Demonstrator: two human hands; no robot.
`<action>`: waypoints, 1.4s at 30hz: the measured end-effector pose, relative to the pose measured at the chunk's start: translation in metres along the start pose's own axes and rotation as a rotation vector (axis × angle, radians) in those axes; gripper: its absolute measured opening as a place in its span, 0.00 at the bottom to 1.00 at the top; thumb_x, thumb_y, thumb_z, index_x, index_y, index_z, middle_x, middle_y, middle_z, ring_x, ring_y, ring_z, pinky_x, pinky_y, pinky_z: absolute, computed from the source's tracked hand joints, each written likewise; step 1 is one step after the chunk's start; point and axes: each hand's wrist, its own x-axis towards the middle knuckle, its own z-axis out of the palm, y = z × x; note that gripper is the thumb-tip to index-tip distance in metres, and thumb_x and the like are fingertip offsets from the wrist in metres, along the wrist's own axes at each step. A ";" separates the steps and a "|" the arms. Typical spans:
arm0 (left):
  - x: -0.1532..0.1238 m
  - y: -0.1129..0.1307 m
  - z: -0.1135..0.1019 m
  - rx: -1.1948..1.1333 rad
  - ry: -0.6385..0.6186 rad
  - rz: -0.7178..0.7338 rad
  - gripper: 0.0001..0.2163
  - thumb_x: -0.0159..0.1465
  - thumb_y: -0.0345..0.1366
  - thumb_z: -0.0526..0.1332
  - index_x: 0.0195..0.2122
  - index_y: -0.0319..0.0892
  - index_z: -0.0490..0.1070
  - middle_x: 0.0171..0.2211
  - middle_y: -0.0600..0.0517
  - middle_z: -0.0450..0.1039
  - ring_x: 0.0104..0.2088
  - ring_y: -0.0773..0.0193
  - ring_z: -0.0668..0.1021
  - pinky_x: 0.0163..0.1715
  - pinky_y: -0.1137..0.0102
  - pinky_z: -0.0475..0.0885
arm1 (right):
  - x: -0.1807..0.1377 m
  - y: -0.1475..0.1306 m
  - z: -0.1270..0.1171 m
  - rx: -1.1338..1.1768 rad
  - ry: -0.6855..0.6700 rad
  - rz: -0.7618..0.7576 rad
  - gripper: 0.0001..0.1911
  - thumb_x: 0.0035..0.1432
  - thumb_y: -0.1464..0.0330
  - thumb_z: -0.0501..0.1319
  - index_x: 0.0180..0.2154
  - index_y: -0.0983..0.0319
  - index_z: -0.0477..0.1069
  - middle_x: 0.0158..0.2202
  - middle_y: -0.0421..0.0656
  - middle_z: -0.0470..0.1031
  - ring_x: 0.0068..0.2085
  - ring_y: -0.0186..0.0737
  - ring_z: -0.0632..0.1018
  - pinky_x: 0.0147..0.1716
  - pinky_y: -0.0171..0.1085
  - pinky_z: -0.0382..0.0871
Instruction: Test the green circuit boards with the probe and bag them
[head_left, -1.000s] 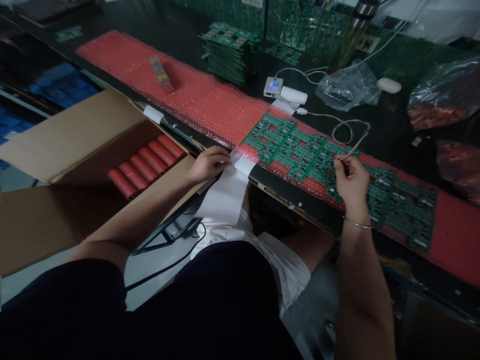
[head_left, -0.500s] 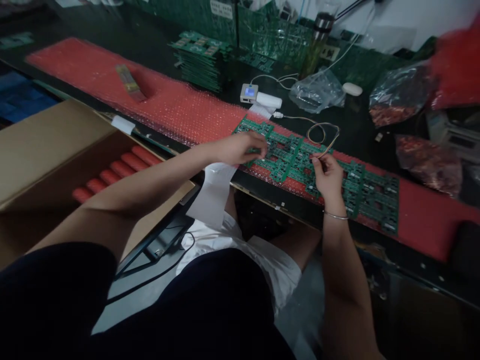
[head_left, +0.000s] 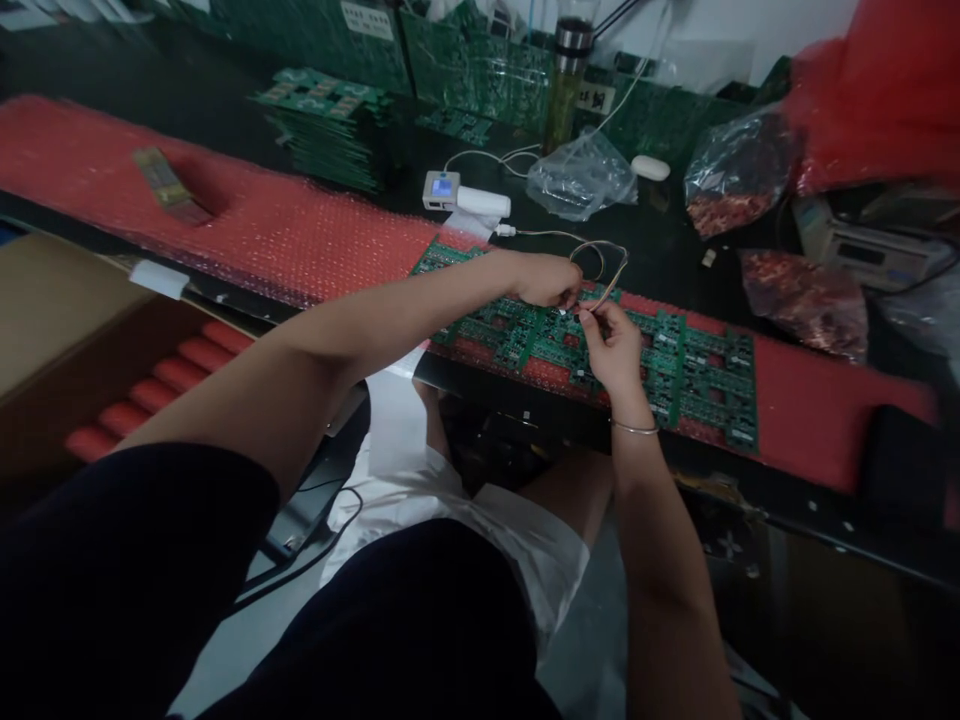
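My right hand pinches the end of a thin pale cable over a panel of green circuit boards. Close beside it, my left hand is closed, fingertips bent down near the cable's end; what they hold, if anything, is hidden. A tiny white piece shows just under the left fingers. The boards lie in a row on red bubble wrap. At its other end the cable has a white plug, next to a small meter with a lit screen and a white stick-shaped block.
A stack of green boards stands at the back left. A brush lies on the wrap. Behind are a drink bottle and clear bags of reddish parts. An open cardboard box with red rolls sits left.
My left hand has moved right across the boards, up to my right hand. The right hand still holds the cable end. The whole view has shifted, with the bench appearing further left.
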 end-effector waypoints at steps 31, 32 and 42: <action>-0.055 0.052 0.040 0.078 0.282 -0.111 0.19 0.77 0.42 0.55 0.53 0.35 0.82 0.54 0.35 0.75 0.55 0.47 0.79 0.58 0.56 0.74 | 0.021 -0.001 -0.007 0.164 0.175 0.080 0.22 0.62 0.46 0.68 0.38 0.57 0.76 0.39 0.43 0.82 0.40 0.43 0.82 0.46 0.44 0.79; -0.054 0.052 0.040 0.053 0.285 -0.110 0.20 0.77 0.42 0.55 0.54 0.35 0.82 0.55 0.35 0.75 0.56 0.47 0.79 0.60 0.57 0.74 | 0.030 -0.002 -0.007 0.195 0.184 0.080 0.21 0.61 0.46 0.69 0.39 0.57 0.75 0.39 0.43 0.82 0.40 0.42 0.82 0.45 0.43 0.79; -0.162 0.082 0.020 -0.087 0.539 -0.203 0.23 0.74 0.40 0.60 0.67 0.37 0.71 0.72 0.32 0.61 0.73 0.42 0.66 0.73 0.47 0.63 | 0.096 0.016 0.049 0.280 -0.013 0.240 0.15 0.59 0.56 0.71 0.41 0.57 0.72 0.39 0.42 0.83 0.37 0.38 0.84 0.39 0.38 0.79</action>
